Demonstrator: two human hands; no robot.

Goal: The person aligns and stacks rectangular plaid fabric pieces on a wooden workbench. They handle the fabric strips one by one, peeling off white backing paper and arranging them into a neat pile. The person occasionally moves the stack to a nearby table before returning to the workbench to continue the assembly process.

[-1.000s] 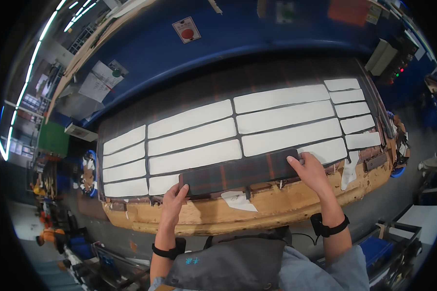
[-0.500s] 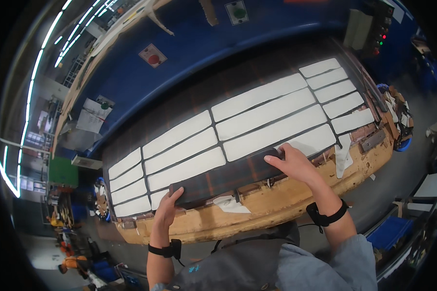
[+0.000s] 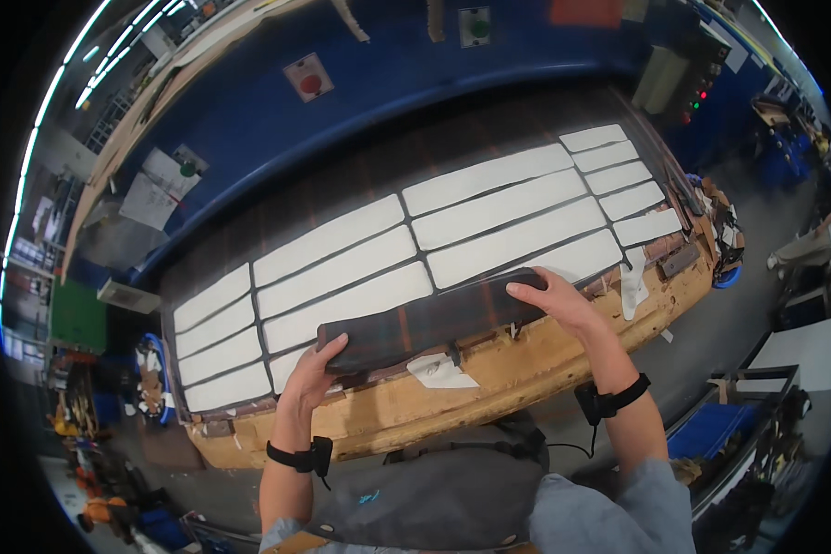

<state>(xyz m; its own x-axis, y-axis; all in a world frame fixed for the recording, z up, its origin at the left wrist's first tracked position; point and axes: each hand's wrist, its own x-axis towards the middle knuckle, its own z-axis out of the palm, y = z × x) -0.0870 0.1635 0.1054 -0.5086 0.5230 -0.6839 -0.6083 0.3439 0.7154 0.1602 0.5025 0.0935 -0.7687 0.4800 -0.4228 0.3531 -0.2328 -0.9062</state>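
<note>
A long dark strip with faint reddish cross stripes (image 3: pixel 415 323) spans the space between my two hands, its kind unclear. My left hand (image 3: pixel 312 371) grips its left end, thumb on top and the other fingers mostly hidden below. At the right end my right hand (image 3: pixel 560 300) holds it the same way, thumb along the top. Beneath and beyond the strip, white rectangular panels (image 3: pixel 332 270) lie in rows on a dark striped bed (image 3: pixel 342 217), with narrow dark gaps between them. The strip covers part of the nearest row.
A worn wooden edge (image 3: pixel 517 374) borders the bed on my side, with torn white scraps (image 3: pixel 441 371) on it. Behind stands a blue machine body (image 3: pixel 388 65) with a red button (image 3: pixel 310 84). A control box (image 3: pixel 702 88) with lit lamps is at far right. Scrap-filled bins (image 3: pixel 725 231) flank the bed.
My view has shifted a little, so the bed sits farther left. Both hands keep hold of the dark strip, which now appears slightly raised and tilted, showing more of its face.
</note>
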